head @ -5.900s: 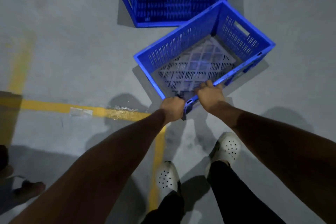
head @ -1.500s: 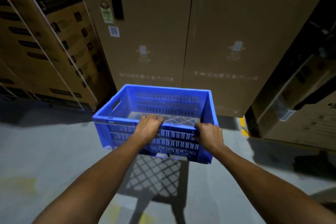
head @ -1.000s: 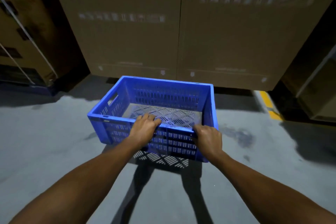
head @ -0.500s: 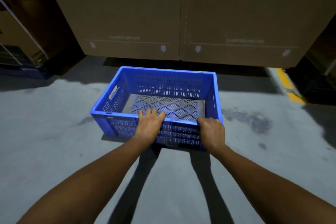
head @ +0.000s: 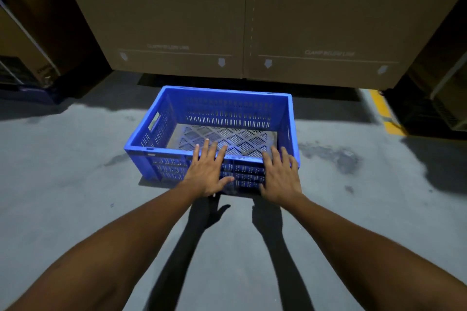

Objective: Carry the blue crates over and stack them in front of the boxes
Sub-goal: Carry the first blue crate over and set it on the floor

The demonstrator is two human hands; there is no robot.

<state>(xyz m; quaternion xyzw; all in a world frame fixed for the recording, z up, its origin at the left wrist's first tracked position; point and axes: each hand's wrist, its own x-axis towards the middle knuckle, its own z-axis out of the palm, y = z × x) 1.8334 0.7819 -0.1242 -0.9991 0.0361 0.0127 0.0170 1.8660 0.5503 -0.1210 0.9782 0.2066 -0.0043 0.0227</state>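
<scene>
Blue crate [head: 214,118] sits on the floor [head: 63,184] just before the cardboard boxes [head: 177,20], base for stacking, so my left hand [head: 206,171] and right hand [head: 280,174] hover spread, gripping nothing.

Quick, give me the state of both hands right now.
Left hand: open, fingers spread over the near rim of the blue crate, gripping nothing.
Right hand: open, fingers spread beside it, gripping nothing.
</scene>
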